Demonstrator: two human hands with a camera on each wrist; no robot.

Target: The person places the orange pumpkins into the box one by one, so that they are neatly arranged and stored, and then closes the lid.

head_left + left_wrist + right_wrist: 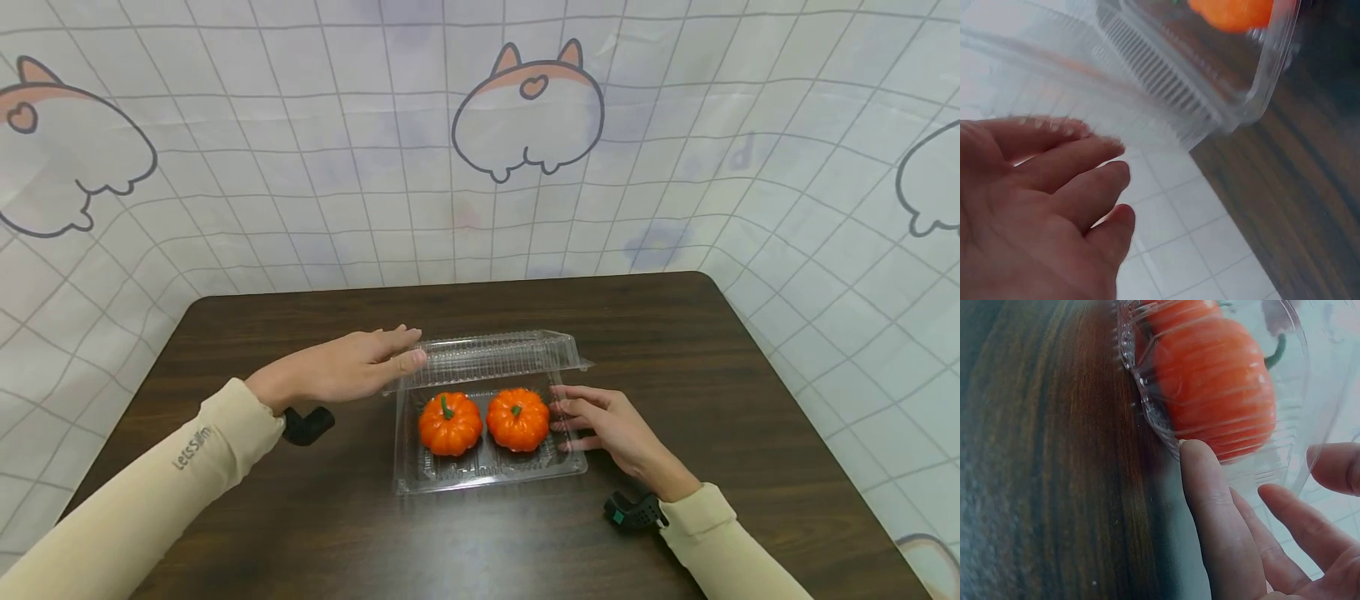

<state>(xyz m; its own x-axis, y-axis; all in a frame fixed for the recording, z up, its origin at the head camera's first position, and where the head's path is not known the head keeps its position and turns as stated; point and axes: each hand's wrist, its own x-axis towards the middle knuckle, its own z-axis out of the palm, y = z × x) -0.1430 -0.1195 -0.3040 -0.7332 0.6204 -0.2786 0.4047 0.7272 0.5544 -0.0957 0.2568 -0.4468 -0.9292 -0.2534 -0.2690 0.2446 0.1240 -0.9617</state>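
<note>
A clear plastic clamshell box [491, 481] lies on the table with its ribbed lid [502, 354] raised at the back. Two small orange pumpkins with green stems sit side by side in its base, a left pumpkin [450, 425] and a right pumpkin [518, 421]. My left hand [348, 362] is at the lid's left end, fingers extended; in the left wrist view its fingertips [1119, 172] are beside the clear plastic. With fingers spread and slightly bent, my right hand [611, 425] touches the box's right wall, outside the right pumpkin [1216, 387]. Neither hand grips anything.
The dark brown wooden table [300, 517] has rounded back corners. Behind it and on both sides hangs a white grid-patterned cloth [360, 167] with cartoon animal prints. Each wrist wears a black strap device, one on the left wrist [306, 425] and one on the right wrist [632, 511].
</note>
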